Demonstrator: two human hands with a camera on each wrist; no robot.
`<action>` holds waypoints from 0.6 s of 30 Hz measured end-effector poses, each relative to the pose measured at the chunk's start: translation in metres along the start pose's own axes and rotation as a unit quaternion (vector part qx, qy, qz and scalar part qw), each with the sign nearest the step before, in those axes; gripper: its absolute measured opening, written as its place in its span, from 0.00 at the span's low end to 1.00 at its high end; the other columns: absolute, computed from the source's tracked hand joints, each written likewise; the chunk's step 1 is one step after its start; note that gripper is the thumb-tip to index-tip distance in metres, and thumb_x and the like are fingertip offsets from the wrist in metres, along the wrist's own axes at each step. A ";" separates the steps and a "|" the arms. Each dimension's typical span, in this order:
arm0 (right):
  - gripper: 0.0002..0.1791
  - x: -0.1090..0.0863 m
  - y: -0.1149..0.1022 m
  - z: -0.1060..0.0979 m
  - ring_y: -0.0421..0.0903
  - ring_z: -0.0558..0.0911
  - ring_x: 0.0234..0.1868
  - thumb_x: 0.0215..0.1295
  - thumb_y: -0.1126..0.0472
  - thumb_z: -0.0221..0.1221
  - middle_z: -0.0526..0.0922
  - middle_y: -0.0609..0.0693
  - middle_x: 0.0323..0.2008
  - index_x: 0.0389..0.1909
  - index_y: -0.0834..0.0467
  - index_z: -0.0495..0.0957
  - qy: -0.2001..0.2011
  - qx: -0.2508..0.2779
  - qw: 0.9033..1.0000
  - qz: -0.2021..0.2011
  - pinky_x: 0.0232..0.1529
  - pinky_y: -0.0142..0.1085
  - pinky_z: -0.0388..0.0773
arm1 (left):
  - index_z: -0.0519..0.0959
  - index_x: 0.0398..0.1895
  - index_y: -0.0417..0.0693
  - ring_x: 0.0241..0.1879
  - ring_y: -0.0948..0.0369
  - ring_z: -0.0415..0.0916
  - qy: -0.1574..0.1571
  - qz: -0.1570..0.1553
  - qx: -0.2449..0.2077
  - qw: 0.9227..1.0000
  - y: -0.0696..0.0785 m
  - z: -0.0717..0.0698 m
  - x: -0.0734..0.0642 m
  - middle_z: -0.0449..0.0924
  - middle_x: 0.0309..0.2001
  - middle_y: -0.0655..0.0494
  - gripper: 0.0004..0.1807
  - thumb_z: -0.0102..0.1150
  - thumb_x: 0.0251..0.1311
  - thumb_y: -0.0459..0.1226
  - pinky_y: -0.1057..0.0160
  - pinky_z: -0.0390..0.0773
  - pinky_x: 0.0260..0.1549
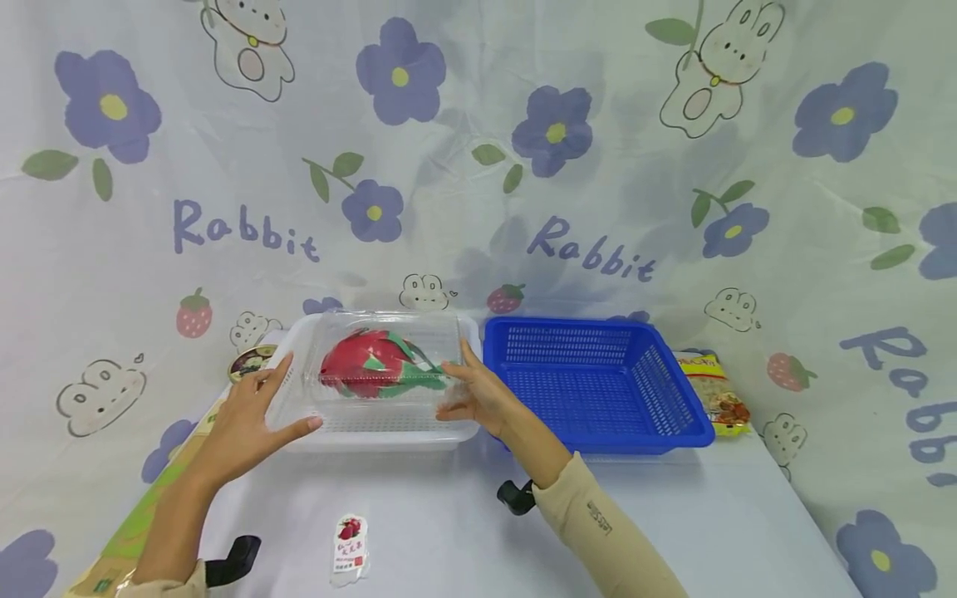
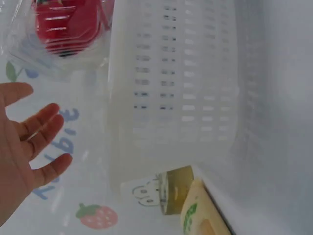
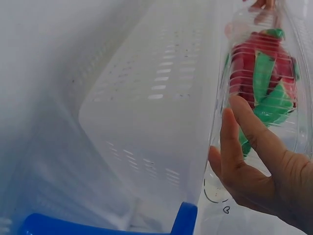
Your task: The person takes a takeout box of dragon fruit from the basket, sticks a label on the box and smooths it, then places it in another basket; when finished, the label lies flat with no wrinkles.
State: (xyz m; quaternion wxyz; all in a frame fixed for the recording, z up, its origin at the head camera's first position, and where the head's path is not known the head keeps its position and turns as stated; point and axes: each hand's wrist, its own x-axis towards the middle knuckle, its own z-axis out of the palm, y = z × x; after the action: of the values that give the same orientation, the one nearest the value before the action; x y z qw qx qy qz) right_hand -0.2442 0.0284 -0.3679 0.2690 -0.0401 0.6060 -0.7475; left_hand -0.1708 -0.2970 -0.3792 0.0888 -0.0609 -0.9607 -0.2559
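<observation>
A clear plastic clamshell box [image 1: 317, 378] with a red and green dragon fruit [image 1: 366, 361] inside overlaps the white basket [image 1: 374, 442] in the head view. My left hand [image 1: 242, 428] is at the box's left end, thumb and fingers spread. The left wrist view shows a gap between these fingers [image 2: 41, 132] and the box. At the opposite end, my right hand [image 1: 482, 394] has its fingertips right at the clear wall, fingers extended and thumb low. The right wrist view shows fingers [image 3: 254, 129] overlapping the box's side.
A blue basket [image 1: 598, 448] stands right of the white one, with a yellow food packet [image 1: 714, 390] beyond it. Behind the left hand are a round tin [image 1: 250, 363] and a long green and yellow package [image 1: 138, 519]. A fruit-printed tag [image 1: 349, 548] lies in front.
</observation>
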 end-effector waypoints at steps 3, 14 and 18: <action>0.44 -0.002 0.001 -0.003 0.51 0.81 0.29 0.76 0.53 0.50 0.31 0.61 0.79 0.79 0.36 0.30 0.000 -0.007 1.000 -0.001 0.54 0.55 0.78 | 0.41 0.81 0.53 0.62 0.35 0.56 -0.017 0.002 0.002 1.000 0.006 -0.002 0.006 0.55 0.66 0.31 0.58 0.65 0.56 0.59 0.27 0.63 0.50; 0.43 -0.010 0.001 -0.008 0.54 0.83 0.31 0.76 0.53 0.50 0.29 0.61 0.79 0.79 0.36 0.31 -0.003 -0.010 1.000 -0.007 0.56 0.57 0.76 | 0.39 0.81 0.52 0.58 0.35 0.63 -0.056 -0.004 0.016 0.998 0.026 0.000 0.023 0.59 0.65 0.30 0.58 0.59 0.58 0.64 0.27 0.67 0.50; 0.43 -0.012 0.000 -0.009 0.53 0.83 0.29 0.77 0.53 0.50 0.29 0.62 0.78 0.79 0.36 0.32 0.003 -0.007 1.000 -0.007 0.56 0.57 0.75 | 0.38 0.81 0.51 0.57 0.34 0.65 -0.056 -0.002 0.026 0.998 0.028 0.002 0.025 0.59 0.64 0.30 0.59 0.58 0.58 0.65 0.27 0.67 0.50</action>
State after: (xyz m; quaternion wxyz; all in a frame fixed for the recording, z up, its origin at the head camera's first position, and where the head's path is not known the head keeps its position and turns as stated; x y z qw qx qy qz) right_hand -0.2371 0.0420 -0.3671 0.2614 -0.0439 0.6117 -0.7454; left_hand -0.1908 -0.2699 -0.3618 0.0360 -0.0709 -0.9707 -0.2268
